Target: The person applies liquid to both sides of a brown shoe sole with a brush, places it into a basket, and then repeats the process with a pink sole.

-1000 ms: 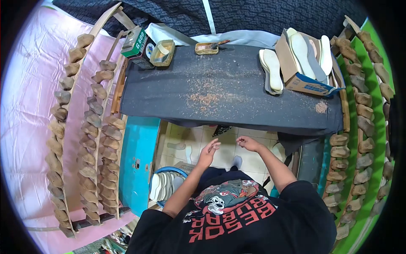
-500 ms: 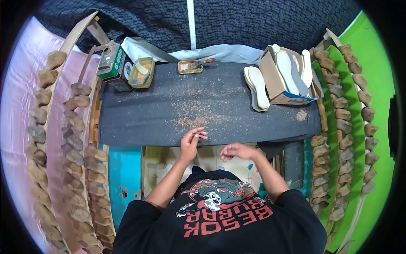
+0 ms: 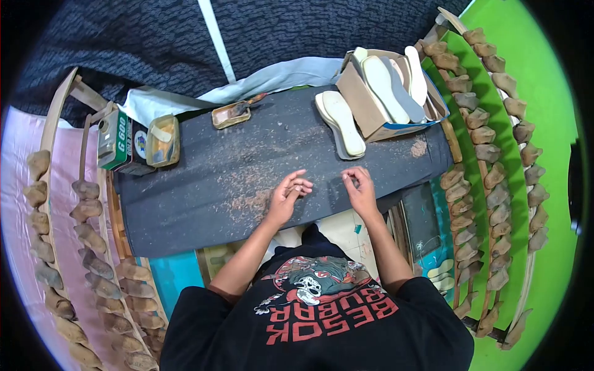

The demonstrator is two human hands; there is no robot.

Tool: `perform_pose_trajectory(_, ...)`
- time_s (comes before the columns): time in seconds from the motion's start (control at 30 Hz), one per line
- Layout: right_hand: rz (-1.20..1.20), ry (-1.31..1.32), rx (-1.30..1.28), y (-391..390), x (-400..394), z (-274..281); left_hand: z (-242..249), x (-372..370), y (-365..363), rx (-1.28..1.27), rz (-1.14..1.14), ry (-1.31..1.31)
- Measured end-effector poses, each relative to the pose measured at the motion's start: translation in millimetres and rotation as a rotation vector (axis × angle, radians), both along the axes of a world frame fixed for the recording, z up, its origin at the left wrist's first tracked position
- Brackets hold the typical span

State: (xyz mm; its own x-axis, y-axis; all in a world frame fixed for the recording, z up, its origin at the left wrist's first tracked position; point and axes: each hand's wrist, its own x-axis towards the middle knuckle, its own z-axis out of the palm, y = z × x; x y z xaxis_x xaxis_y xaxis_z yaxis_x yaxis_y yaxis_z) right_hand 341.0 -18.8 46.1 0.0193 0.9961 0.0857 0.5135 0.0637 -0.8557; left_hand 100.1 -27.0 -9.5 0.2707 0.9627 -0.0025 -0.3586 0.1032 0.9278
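Over the front part of the dark cloth-covered table (image 3: 179,216), my left hand (image 3: 288,196) has its fingers apart and holds nothing; brown shavings (image 3: 250,205) lie just left of it. My right hand (image 3: 361,190) hovers near the table's front edge, fingers bent and loosely apart, with nothing visible in it. Beyond the right hand lies a small stack of pale insoles (image 3: 341,123). A cardboard box (image 3: 359,102) full of white and grey insoles stands behind and to the right of that stack.
At the back left are a green and black can (image 3: 124,145) and a yellowish tub (image 3: 163,141). A small tray (image 3: 231,116) with a brush sits at the back. Racks of brown shoe lasts (image 3: 90,208) flank both sides.
The view has turned, so the table appears tilted. Both hands have moved forward over the table, and the right hand's fingers now point away from me instead of leftward.
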Motion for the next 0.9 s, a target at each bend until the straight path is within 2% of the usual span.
perform_pose_trajectory(0.07,-0.017,-0.246,0.165,20.4,14.6,6.0,5.1,24.6,21.9,0.024,-0.031,0.031)
perform_pose_trajectory(0.2,-0.047,-0.254,0.182,56.1,32.8,6.2,13.7,74.1,71.3,-0.057,-0.065,0.132)
perform_pose_trajectory(0.33,0.037,-0.357,0.247,77.2,36.4,-4.5,-10.8,111.6,109.2,-0.115,-0.063,0.166)
perform_pose_trajectory(0.4,0.010,-0.448,0.153,83.4,36.0,-9.6,-18.5,123.4,118.3,-0.137,-0.035,0.154)
perform_pose_trajectory(0.53,0.050,-0.386,0.184,97.6,47.3,-19.9,-14.3,127.1,115.4,-0.191,-0.080,0.172)
perform_pose_trajectory(0.77,0.028,-0.361,0.182,106.7,47.1,-21.2,-26.7,127.5,126.4,-0.074,-0.106,0.180)
perform_pose_trajectory(0.9,-0.023,-0.306,0.220,103.3,42.8,-13.8,-20.2,120.8,131.7,-0.121,-0.114,0.123)
